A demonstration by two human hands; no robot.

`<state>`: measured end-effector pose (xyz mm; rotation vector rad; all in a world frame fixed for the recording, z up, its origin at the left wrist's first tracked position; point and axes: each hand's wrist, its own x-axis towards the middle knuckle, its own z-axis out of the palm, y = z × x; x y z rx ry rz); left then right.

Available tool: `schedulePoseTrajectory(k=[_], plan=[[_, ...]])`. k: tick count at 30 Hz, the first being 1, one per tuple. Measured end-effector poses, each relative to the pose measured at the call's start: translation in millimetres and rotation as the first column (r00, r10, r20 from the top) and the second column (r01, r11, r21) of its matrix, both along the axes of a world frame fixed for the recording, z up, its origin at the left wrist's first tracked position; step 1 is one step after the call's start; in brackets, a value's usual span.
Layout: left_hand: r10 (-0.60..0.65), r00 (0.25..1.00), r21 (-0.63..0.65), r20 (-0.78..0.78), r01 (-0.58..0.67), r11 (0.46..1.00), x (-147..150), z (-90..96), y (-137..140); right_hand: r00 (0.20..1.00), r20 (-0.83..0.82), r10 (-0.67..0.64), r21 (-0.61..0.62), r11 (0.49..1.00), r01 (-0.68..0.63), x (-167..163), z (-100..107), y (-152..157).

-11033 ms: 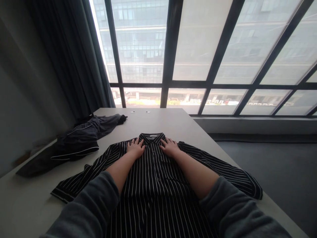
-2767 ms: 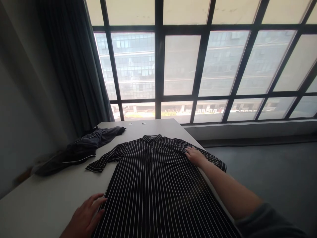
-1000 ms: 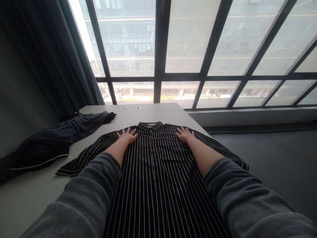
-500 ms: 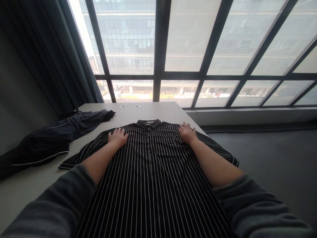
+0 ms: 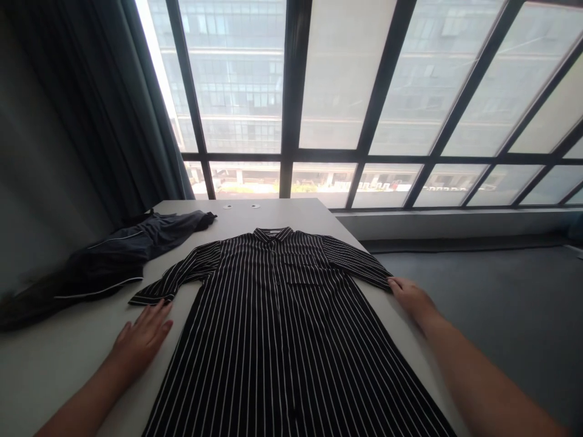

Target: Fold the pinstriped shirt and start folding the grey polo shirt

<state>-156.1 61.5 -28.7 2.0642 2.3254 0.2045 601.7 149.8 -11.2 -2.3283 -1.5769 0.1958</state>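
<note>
A black shirt (image 5: 277, 328) with thin white stripes lies spread face up, its collar (image 5: 273, 233) at the far end and its front buttoned. My left hand (image 5: 142, 340) is open beside the shirt's left-hand sleeve (image 5: 186, 270), its fingertips at the cuff's lower edge and the palm low over the white surface. At the other side, my right hand (image 5: 411, 297) has the cuff end of the right-hand sleeve (image 5: 357, 261) between thumb and fingers. Both sleeves angle outward from the body of the shirt.
A white table (image 5: 296, 209) carries the shirt. Dark garments with white piping (image 5: 132, 249) lie along its left side. Two small round fittings sit near its far edge. Beyond are a dark curtain (image 5: 91, 103) and large framed windows (image 5: 246, 91); grey floor (image 5: 492, 285) lies right.
Both hands have left the shirt's shoulder areas and moved outward and nearer, to the two sleeve cuffs. My right hand has taken hold of its cuff. The view has tilted up slightly.
</note>
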Motion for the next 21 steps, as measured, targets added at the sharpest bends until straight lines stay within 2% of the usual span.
schedulePoseTrajectory(k=[6,9,11,13,15,17,19,21], plan=[[-0.028,0.998,0.001,-0.052,0.028,1.000,11,3.1,4,0.958,-0.155,-0.241,-0.007,0.970,0.242,16,3,13],[-0.021,0.999,-0.006,-0.049,0.021,1.000,10,3.9,3,0.921,-0.263,-0.287,-0.087,0.958,0.274,20,2,20],[-0.015,0.998,-0.014,-0.053,0.015,1.000,10,4.7,3,0.898,-0.348,-0.271,-0.143,0.962,0.234,21,2,21],[-0.008,0.998,-0.030,-0.060,0.006,1.000,9,4.8,4,0.827,-0.518,-0.217,-0.181,0.973,0.143,23,3,19],[-0.008,0.998,-0.034,-0.067,0.006,0.999,8,3.6,5,0.663,-0.729,-0.173,-0.177,0.982,0.063,26,4,15],[-0.010,0.997,-0.029,-0.070,0.008,1.000,6,1.0,6,0.501,-0.854,-0.141,-0.136,0.990,0.048,32,3,13],[-0.007,0.998,-0.020,-0.068,0.006,1.000,3,-2.6,7,0.461,-0.881,-0.110,-0.089,0.994,0.067,36,0,13],[-0.006,0.998,-0.011,-0.065,0.005,1.000,-1,-6.4,8,0.481,-0.872,-0.088,-0.044,0.994,0.101,40,-3,16]])
